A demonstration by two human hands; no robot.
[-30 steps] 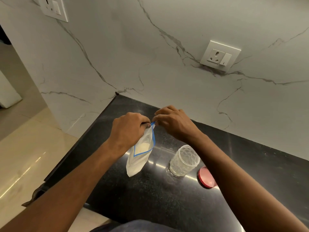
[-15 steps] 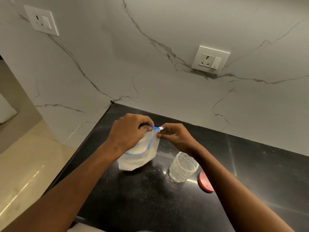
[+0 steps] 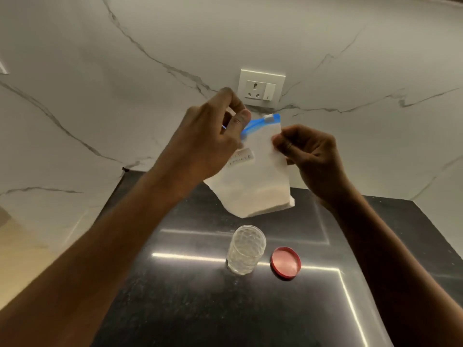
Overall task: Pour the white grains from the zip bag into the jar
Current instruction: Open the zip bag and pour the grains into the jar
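Observation:
A clear zip bag with a blue zip strip and a small handwritten label hangs upright in the air, white grains settled in its bottom. My left hand pinches the bag's top left by the blue strip. My right hand pinches the bag's right edge just under the white slider. Below the bag, an empty clear dimpled jar stands upright and uncapped on the black counter. Its red lid lies flat just to the jar's right.
A white marble wall rises behind the counter, with a white socket and switch plate right behind the bag's top. The counter's left edge drops to a beige tiled floor.
Both hands have lifted the bag off the counter up in front of the wall socket. My right hand shifted from the slider to the bag's right edge. The head view tilted, so the jar sits lower in frame.

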